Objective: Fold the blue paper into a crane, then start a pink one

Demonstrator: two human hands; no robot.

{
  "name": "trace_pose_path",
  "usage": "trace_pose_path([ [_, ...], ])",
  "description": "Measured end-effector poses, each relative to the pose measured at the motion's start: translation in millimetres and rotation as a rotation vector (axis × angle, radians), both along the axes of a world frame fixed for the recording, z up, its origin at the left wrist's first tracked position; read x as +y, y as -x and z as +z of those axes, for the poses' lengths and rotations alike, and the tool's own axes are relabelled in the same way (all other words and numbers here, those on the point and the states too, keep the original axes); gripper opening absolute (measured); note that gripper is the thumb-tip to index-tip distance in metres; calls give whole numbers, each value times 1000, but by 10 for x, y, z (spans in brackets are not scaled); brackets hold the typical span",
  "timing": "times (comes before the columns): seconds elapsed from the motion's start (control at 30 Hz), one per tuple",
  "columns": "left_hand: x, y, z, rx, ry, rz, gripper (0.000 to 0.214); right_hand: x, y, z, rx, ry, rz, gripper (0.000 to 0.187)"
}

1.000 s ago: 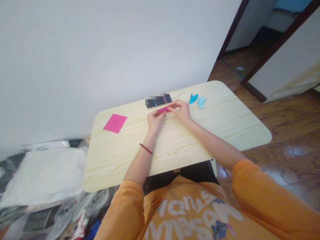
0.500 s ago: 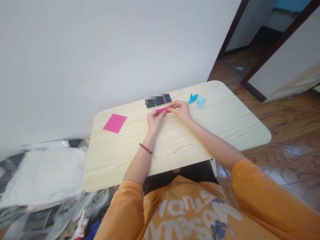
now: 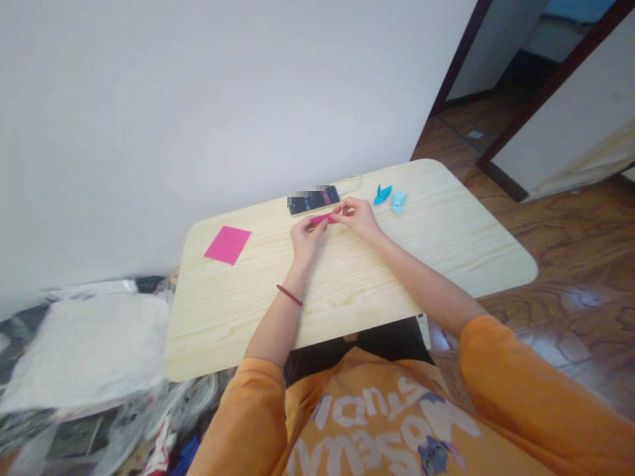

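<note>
Both my hands pinch a small folded piece of pink paper (image 3: 323,218) just in front of the phone. My left hand (image 3: 304,239) closes on its left end, thumb toward me. On its right end are the thumb and fingertips of my right hand (image 3: 358,217). Fingers cover much of the paper, so its exact folded shape is hidden. A flat square of pink origami paper (image 3: 228,245) lies to the left on the table. Right of my right hand sit two folded paper figures, a darker blue one (image 3: 382,194) and a pale blue one (image 3: 398,201).
A phone (image 3: 313,200) with a white cable (image 3: 353,185) lies at the back of the light wooden table (image 3: 347,284), by the white wall (image 3: 223,99). Left of the table are a white bag (image 3: 94,350) and clutter. A doorway opens at the right.
Almost nothing differs. My hands have shifted very slightly, still pinching the pink paper in the same spot.
</note>
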State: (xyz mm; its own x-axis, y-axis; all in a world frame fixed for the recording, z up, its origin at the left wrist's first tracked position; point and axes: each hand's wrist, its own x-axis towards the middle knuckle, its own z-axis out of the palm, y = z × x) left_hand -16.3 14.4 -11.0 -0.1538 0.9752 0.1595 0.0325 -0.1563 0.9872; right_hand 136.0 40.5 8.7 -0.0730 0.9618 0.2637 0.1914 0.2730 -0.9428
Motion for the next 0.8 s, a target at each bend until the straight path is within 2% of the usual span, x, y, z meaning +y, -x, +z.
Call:
trace_pose_path([
  [0.4, -48, -28, 90, 42, 49, 23, 16, -67, -25, 76, -217, -273, -6, 8],
  [0.63, -35, -24, 77, -116, 86, -31, 22, -45, -36, 44, -295, -397, 49, 8],
  [0.8, -48, -32, 102, -179, 102, -67, 30, -66, -24, 27, -356, -479, 39, 8],
])
